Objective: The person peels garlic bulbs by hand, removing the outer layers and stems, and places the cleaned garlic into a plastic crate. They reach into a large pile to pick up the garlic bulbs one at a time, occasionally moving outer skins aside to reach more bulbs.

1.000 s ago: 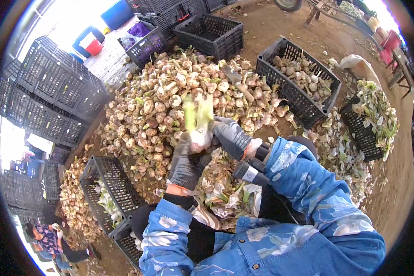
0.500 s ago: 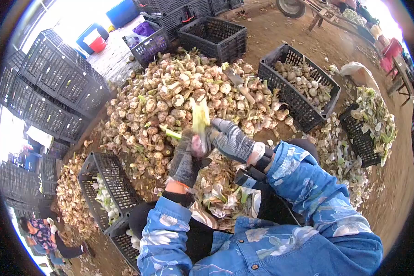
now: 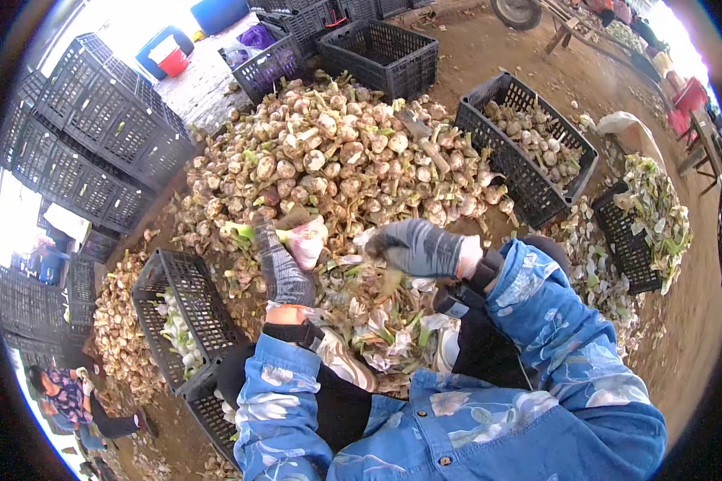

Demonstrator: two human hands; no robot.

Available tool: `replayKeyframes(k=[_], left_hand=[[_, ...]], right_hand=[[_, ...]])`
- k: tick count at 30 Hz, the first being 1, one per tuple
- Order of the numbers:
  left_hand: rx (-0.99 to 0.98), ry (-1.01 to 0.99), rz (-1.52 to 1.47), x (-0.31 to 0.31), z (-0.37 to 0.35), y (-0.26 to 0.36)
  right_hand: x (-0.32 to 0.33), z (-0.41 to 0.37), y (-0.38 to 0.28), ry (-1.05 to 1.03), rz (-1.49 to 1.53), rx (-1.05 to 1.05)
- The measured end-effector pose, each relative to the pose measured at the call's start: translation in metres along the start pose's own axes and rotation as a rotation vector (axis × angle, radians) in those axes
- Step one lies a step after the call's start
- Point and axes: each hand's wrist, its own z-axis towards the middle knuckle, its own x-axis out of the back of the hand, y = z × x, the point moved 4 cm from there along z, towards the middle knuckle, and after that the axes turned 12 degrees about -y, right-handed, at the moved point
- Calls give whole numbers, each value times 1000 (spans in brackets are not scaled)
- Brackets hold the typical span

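Observation:
My left hand (image 3: 283,268), in a grey knit glove, is closed around a garlic bulb (image 3: 305,243) with pinkish-white skin. Its green stem (image 3: 239,232) pokes out on the far side of the hand. To the right and apart from it, my gloved right hand (image 3: 419,247) has its fingers curled in; a pale scrap shows at the fingertips, too small to name. A blurred yellowish piece hangs just below that hand. Beneath both hands, between my shoes, lies a heap of garlic peelings (image 3: 381,321). A large pile of unpeeled garlic (image 3: 329,152) rises in front.
A black crate of garlic (image 3: 529,196) stands at the right, and another with white bulbs (image 3: 196,284) at the left. Stacked crates (image 3: 96,128) line the left side. A tool with a wooden handle (image 3: 435,156) rests on the pile. Another person (image 3: 68,397) sits at lower left.
My hands were together on the bulb and have moved apart, the left to the left with the bulb, the right to the right. The bulb's outer skin now looks cleaner and pinker.

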Motion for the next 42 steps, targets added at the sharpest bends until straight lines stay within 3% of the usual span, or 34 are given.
replayKeyframes(k=[1,2,3,5,6,7,8,10,11,13,15,16,18,19,21,22,24,25,26,28,29,30,32,34,36,37,39,42], left_hand=[[5,-22,117,0,0,0],[13,-47,236,-2,0,0],[19,-52,237,-3,-2,-2],[-32,-138,527,-18,-14,4],[-57,-181,671,-23,-19,3],[-634,-221,1132,-41,-24,7],[-630,-224,1132,-38,-26,6],[-166,-366,974,-37,-25,-1],[-164,-366,975,-24,-18,-10],[-353,-336,1073,28,12,-39],[-542,-243,1165,22,5,-33],[-542,-243,1166,13,-1,-23],[-893,-367,1741,-14,-18,-13],[-893,-369,1740,-19,-18,-11],[-61,-363,619,-6,1,-18],[-61,-362,620,-13,-4,-14],[-255,-349,906,-31,-15,-3],[-230,-312,1184,-29,-16,2],[-230,-312,1184,-29,-18,1],[-293,-312,869,-40,-28,5],[-144,-309,723,-32,-24,-6],[-142,-309,723,-35,-27,-6],[-229,-366,1054,-49,-37,1],[-303,-361,1169,-40,-33,-1],[-118,-237,1010,-21,-22,-10],[-118,-239,1011,-19,-19,-12],[-74,-264,429,-15,-12,-17],[-105,-296,626,-2,-2,-18]], right_hand=[[1,4,2,-62,212,8],[4,7,3,13,189,-19],[1,15,10,-3,262,-109],[-6,18,2,10,453,-299],[-8,24,6,66,386,-207],[-12,28,5,52,481,-215],[-17,32,3,36,575,-222],[-19,31,0,75,572,-252],[-17,27,-7,69,539,-200],[-16,27,-11,14,544,-218],[-13,29,-3,-42,532,-154],[-13,30,-1,-93,520,-91],[-10,25,-8,-104,460,-154],[-10,21,-9,-101,499,-121],[-11,19,-9,-99,539,-87],[-10,19,-8,-49,483,-45],[-8,18,-13,0,425,-2],[-8,16,-15,10,616,-91],[-10,15,-15,19,808,-181],[-8,16,-12,67,675,-237],[-2,15,-20,102,330,-158],[0,14,-27,134,-14,-77],[-5,13,-23,172,14,-9],[-6,10,-25,220,-208,17],[-5,12,-26,231,-237,-54],[-4,11,-23,299,-275,-96],[-1,11,-15,421,-307,-83],[0,19,2,392,-94,-32]])
